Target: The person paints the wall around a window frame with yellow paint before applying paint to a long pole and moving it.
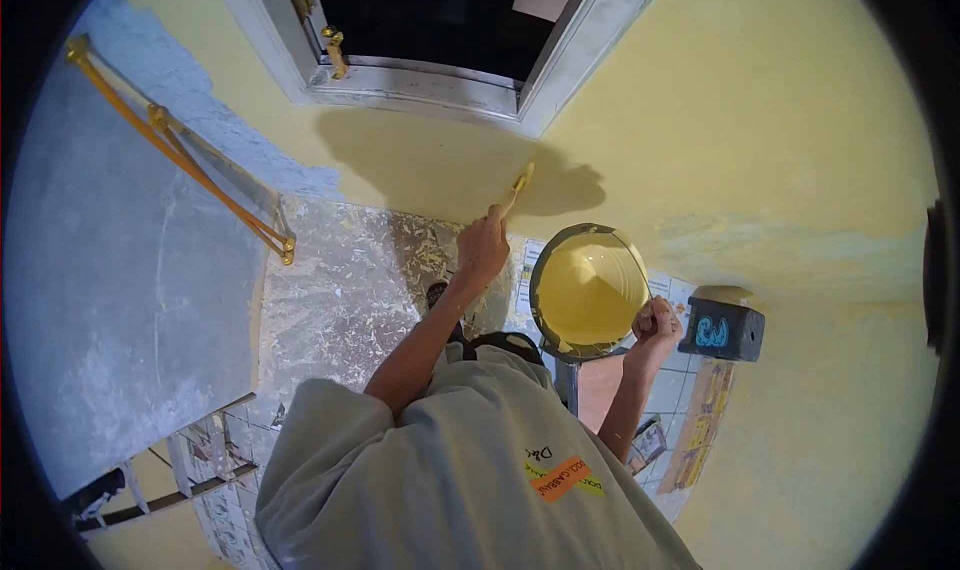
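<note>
Beyond shirt [450, 450], clamping brush [518, 185] in left hand [483, 248], bucket [580, 352] edge in right hand [656, 324].
Could slop paint [580, 305] if tipped by one-sided grip.

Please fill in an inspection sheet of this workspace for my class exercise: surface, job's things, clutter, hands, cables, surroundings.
Surface: wall mostly yellow, with uneven, paler patches; bluish area at upper left.
Job's things: brush near the wall below the window frame; bucket holding yellow paint.
Clutter: floor strewn with pale flakes and spots; black box with blue marking beside the bucket.
Grippers: bare hands; left hand grips the brush, right hand is closed at the bucket's side.
Cables: nothing seen.
Surroundings: large grey panel and orange bars at left.
</note>
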A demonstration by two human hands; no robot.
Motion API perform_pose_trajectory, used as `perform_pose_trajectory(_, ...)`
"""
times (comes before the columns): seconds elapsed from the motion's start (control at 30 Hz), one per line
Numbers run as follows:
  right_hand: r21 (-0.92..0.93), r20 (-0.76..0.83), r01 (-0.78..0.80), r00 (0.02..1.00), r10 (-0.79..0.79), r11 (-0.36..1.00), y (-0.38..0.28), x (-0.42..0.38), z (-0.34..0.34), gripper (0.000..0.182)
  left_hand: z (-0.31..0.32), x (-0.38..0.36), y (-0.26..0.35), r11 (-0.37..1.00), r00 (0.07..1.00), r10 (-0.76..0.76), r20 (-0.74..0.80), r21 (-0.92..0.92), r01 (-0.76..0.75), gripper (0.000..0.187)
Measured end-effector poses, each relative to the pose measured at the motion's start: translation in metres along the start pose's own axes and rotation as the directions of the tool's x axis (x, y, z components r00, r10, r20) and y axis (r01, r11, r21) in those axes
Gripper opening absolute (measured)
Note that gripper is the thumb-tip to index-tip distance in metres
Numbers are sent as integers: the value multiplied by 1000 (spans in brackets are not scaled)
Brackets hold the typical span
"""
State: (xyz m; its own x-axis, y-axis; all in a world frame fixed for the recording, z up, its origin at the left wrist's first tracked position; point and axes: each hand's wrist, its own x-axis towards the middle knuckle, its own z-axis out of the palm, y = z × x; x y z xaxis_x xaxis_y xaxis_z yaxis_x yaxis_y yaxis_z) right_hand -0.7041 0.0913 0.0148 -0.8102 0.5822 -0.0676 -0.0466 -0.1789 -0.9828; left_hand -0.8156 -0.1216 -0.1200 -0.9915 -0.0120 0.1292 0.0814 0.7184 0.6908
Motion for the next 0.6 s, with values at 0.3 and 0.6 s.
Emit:
perform_pose_trajectory(0.3,-83,-76,-6,997,0,996,-4,7,16,27,17,37,-15,996,997,39,61,80,-44,18)
perform_pose_trajectory(0.6,-146,-88,-24,996,11,989,-5,14,24,30,23,54,-18,994,997,39,69,104,-46,19)
